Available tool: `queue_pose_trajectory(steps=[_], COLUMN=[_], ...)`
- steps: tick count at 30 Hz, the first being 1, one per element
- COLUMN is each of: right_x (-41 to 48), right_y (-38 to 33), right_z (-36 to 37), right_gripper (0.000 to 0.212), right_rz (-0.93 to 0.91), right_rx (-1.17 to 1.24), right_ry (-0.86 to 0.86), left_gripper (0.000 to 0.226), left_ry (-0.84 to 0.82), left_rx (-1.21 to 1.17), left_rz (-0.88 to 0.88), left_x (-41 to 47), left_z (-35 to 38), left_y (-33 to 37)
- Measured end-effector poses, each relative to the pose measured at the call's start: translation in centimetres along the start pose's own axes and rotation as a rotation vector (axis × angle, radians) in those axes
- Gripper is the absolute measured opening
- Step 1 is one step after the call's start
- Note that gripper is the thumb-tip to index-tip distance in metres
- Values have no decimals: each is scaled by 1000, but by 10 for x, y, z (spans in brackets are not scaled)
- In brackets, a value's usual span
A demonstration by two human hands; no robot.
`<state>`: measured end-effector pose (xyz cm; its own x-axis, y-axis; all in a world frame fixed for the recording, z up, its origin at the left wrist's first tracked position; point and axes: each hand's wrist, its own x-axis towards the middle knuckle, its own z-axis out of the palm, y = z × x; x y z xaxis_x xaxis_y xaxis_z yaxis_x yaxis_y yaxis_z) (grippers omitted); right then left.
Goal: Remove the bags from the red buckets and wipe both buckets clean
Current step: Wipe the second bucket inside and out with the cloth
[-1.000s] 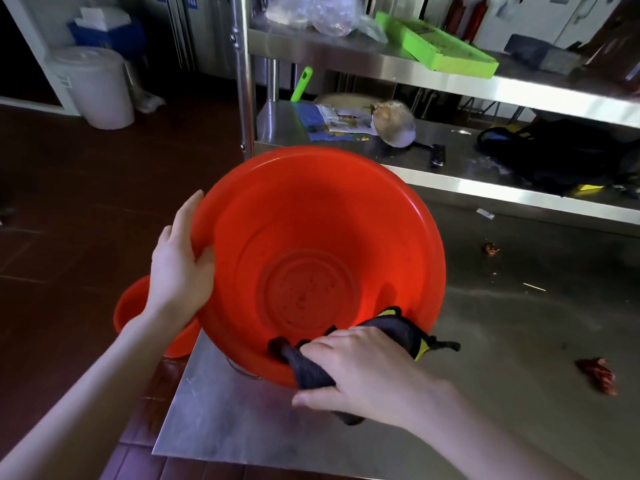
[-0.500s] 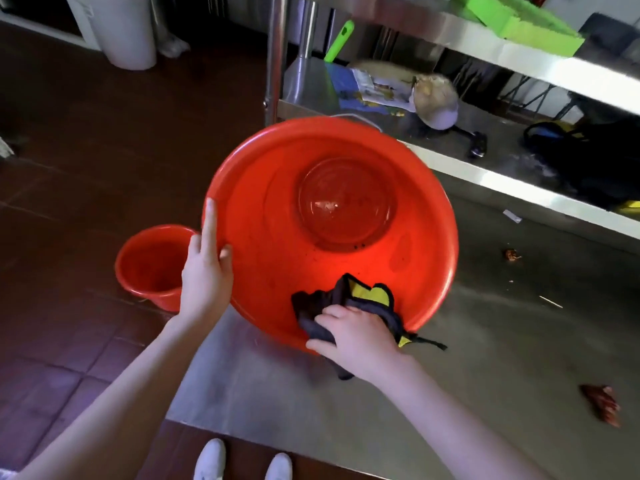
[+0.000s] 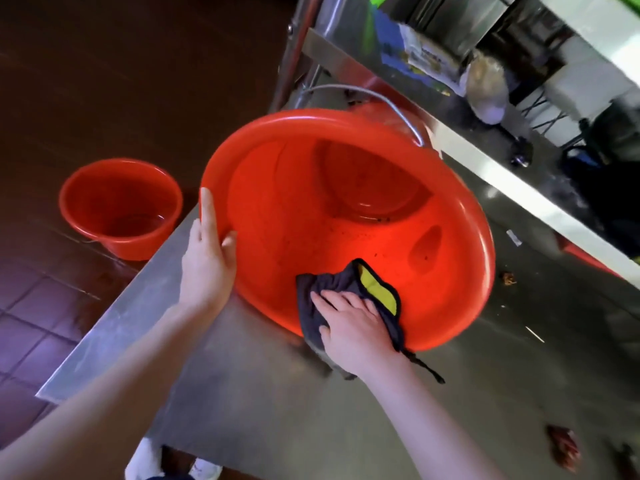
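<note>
A large red bucket [image 3: 346,209] lies tilted on the steel table [image 3: 263,393], its mouth toward me and its metal handle [image 3: 381,102] hanging behind. My left hand [image 3: 207,265] grips its left rim, thumb inside and fingers outside. My right hand [image 3: 353,323] presses a dark cloth with a yellow patch [image 3: 377,289] onto the inner wall at the near rim, fingers laid flat. Part of the cloth hangs over the rim. Dark specks dot the bucket's inside. A smaller red bucket [image 3: 121,209] stands on the floor to the left with a little liquid in it. No bag is in view.
A steel shelf [image 3: 485,161] runs behind the bucket, holding papers, a pale round object and dark items. Reddish scraps [image 3: 562,448] and small debris [image 3: 509,278] lie on the table's right side. The table's left edge drops to a tiled floor [image 3: 41,306].
My right hand slid the cloth from the near rim onto the inner wall and flattened on it. The bucket's bottom swung up and away. My view tipped downward.
</note>
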<state>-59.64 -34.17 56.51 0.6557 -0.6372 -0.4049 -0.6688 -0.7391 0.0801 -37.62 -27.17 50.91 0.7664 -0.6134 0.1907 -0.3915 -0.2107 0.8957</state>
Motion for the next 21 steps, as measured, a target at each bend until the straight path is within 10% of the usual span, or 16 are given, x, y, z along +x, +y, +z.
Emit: queue_pose_trajectory(steps=[21], right_x=[111], right_y=[40], right_z=[35], right_gripper=[60], right_rz=[450], right_rx=[-3], right_ry=[158], left_gripper=[94], left_ry=[-87], left_rx=[-67], left_rz=[22], left_x=[-4], left_z=[55], left_y=[-3])
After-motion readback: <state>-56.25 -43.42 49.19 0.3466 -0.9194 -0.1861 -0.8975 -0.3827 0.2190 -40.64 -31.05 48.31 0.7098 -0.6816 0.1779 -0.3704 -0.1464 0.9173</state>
